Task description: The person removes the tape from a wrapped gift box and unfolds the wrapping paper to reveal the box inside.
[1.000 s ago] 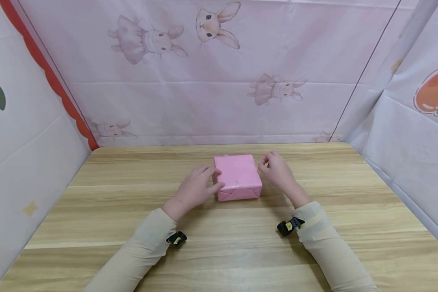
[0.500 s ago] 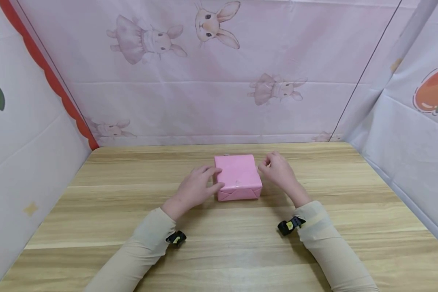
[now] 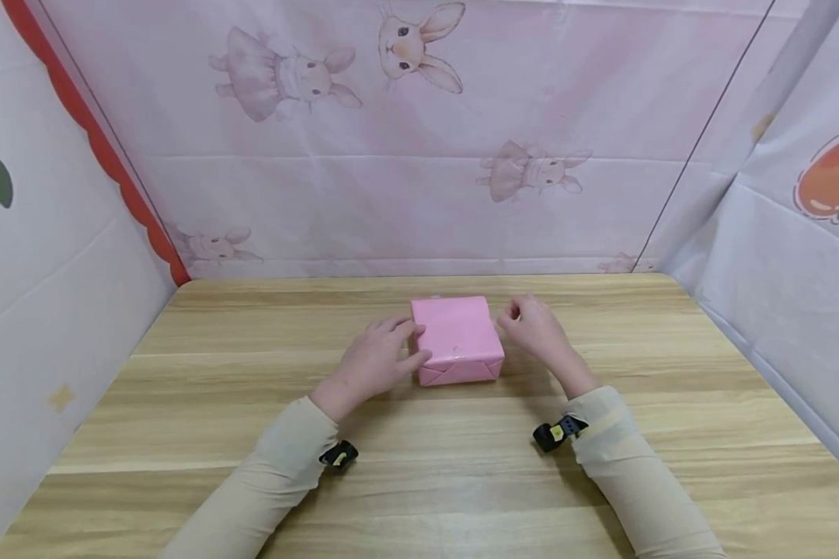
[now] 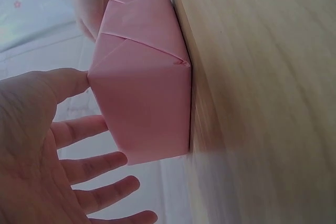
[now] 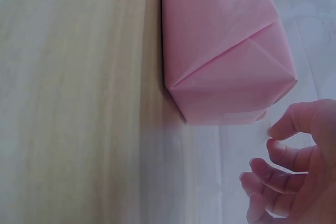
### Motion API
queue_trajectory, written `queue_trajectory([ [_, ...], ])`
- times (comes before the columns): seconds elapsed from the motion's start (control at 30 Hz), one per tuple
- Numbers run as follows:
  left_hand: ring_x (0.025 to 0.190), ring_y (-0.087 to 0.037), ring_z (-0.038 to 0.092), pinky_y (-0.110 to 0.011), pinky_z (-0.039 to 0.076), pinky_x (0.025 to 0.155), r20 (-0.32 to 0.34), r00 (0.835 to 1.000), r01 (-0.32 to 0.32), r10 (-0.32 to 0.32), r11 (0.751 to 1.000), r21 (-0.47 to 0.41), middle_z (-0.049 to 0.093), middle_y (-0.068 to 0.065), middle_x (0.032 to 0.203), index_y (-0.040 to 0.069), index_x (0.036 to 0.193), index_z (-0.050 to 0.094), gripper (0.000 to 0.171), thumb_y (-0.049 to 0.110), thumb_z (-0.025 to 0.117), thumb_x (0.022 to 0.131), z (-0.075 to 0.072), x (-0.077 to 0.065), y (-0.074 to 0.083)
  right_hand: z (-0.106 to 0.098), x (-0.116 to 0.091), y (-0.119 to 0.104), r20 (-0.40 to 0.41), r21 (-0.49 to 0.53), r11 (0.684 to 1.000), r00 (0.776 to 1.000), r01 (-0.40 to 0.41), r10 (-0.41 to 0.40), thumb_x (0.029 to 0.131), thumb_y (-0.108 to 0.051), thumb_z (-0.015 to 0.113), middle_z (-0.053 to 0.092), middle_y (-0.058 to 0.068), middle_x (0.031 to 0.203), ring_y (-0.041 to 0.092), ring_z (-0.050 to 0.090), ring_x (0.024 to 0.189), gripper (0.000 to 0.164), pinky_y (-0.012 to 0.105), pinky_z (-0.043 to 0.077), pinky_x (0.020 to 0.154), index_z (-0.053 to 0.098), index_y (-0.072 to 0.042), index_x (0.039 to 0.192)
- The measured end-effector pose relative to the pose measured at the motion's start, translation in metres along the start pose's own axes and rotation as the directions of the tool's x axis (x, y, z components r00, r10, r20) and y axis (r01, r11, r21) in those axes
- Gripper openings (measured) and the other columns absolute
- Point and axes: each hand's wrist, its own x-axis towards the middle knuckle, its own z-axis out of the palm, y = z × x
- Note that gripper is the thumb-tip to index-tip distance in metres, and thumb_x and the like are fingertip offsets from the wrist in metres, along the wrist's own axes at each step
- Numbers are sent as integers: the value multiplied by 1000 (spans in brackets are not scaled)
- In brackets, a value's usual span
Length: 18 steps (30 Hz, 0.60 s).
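A box wrapped in pink paper (image 3: pixel 454 330) sits on the wooden table, folded end flaps showing. My left hand (image 3: pixel 374 359) steadies it from the left, thumb and fingertips resting at its top edge. In the left wrist view the fingers (image 4: pixel 100 166) are spread, the thumb touching the corner of the box. Off the right side, my right hand (image 3: pixel 533 330) has thumb and index fingertips pinched together. Between them and the box a bit of clear tape (image 5: pixel 241 115) shows on that side, its end by the fingertips. The other right fingers (image 5: pixel 278 174) are loosely curled.
The wooden table (image 3: pixel 433 481) spreads around the box. Behind it hangs a pink cloth backdrop (image 3: pixel 391 194) with rabbit prints, with white cloth walls on the left and right. Both wrists wear small black cameras (image 3: pixel 339 456).
Both hands hold nearly the same pose. The right hand's fingertips have shifted very slightly away from the box and downward; the box stays put.
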Motion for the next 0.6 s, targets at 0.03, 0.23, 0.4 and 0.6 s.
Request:
queue_trajectory([
  [0.03,135,-33,46,-51,39,112,0,1000,0,0,1000,4,51,-10,144,17,135,56,51,49,56,95,0,0,0,0,0,0,-1,2,1000,1000,0,0,83,-16,53,54,11,85,24,51,76,11,29,38,63,55,-6,78],
  [0.23,135,-34,44,-50,38,113,-23,1000,-14,14,999,37,50,-12,144,14,124,60,47,49,59,93,1,-1,1,1,0,1,-6,23,1000,1000,12,-12,87,-14,50,58,13,88,26,53,80,13,33,42,67,58,-4,83],
  [0.4,136,-34,44,-50,38,113,-49,998,-27,30,998,55,52,-13,141,13,109,61,42,51,62,91,2,-1,2,2,1,2,-13,29,999,1000,27,-27,90,-14,48,61,15,90,27,54,82,17,37,45,71,61,-3,86],
  [0.6,131,-31,47,-50,43,107,-61,997,-44,47,997,59,57,-7,126,13,101,58,40,52,62,91,2,-4,4,2,-1,2,-4,31,999,1000,23,-23,91,-16,49,62,15,92,27,55,84,18,38,46,73,61,-3,89],
])
